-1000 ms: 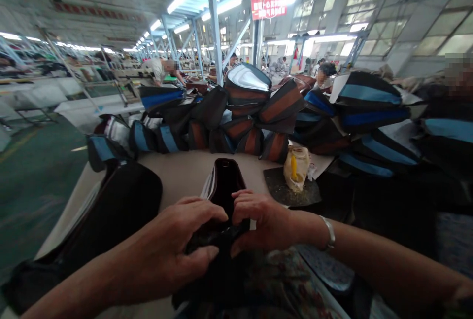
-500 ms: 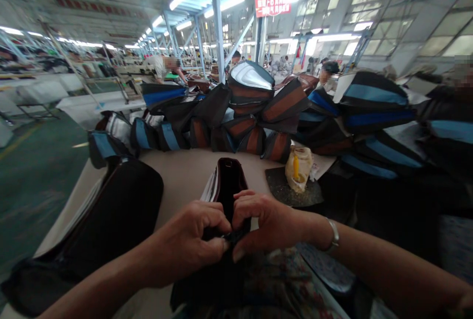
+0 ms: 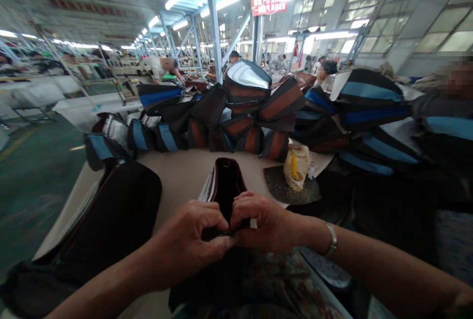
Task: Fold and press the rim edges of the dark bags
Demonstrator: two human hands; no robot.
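A dark bag (image 3: 225,178) with an open top and a reddish-brown edge stands upright in front of me, a small metal ring at its far end. My left hand (image 3: 194,237) pinches the near part of its rim between thumb and fingers. Close against it, my right hand (image 3: 264,223), with a bangle on the wrist, grips the same edge with bent fingers. Both thumbs nearly meet there, and they hide the exact spot being held. Left of my hands lies another black bag (image 3: 133,205), on its side.
Bag pieces with blue and brown stripes (image 3: 240,134) are piled along the back of the pale table (image 3: 177,166). A glue-stained container (image 3: 301,166) with a yellow handle stands on a dark mat (image 3: 273,183) at right. Other people are at work beyond the pile.
My right thumb has moved in and up to the bag's edge, beside the left thumb. Both hands stay on the rim, and the whole view has shifted slightly.
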